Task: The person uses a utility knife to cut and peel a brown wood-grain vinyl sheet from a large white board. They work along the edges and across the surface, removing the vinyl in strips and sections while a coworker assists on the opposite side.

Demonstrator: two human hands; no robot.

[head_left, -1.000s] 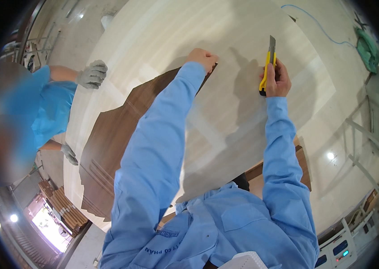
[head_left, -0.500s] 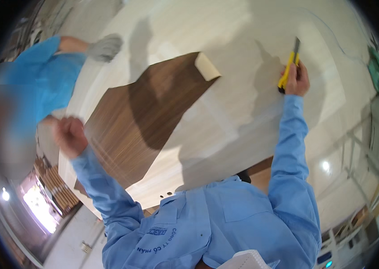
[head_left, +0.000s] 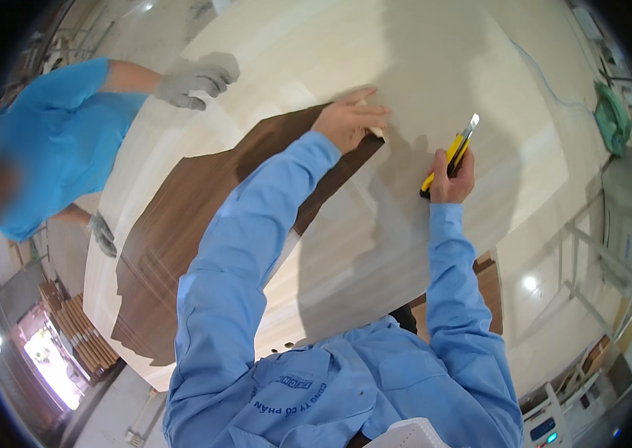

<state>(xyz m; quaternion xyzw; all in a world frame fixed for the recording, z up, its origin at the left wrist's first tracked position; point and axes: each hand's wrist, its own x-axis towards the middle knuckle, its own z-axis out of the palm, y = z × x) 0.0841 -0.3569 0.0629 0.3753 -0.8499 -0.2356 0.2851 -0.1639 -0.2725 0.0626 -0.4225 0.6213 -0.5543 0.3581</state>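
Note:
A dark brown wood-grain sheet (head_left: 204, 201) with ragged edges lies across the pale board (head_left: 346, 224). My left hand (head_left: 346, 123) reaches over to its far right end, fingers closed about the pale turned-back end; the fingertips partly hide the grip. In my right hand (head_left: 454, 179) is a yellow and black utility knife (head_left: 456, 153), its blade out and pointing up and away. The knife is held right of the sheet and apart from it.
At the left, a co-worker in a blue shirt (head_left: 69, 142) has one gloved hand (head_left: 195, 84) over the board and another gloved hand (head_left: 103, 235) by its left edge. A green bundle (head_left: 612, 119) sits at the far right. Stacked brown boards (head_left: 81, 332) stand lower left.
My left hand has moved from the board's left side to the sheet's far right end and taken hold there. My right hand has drawn the knife nearer and leftward. The co-worker's upper glove has opened.

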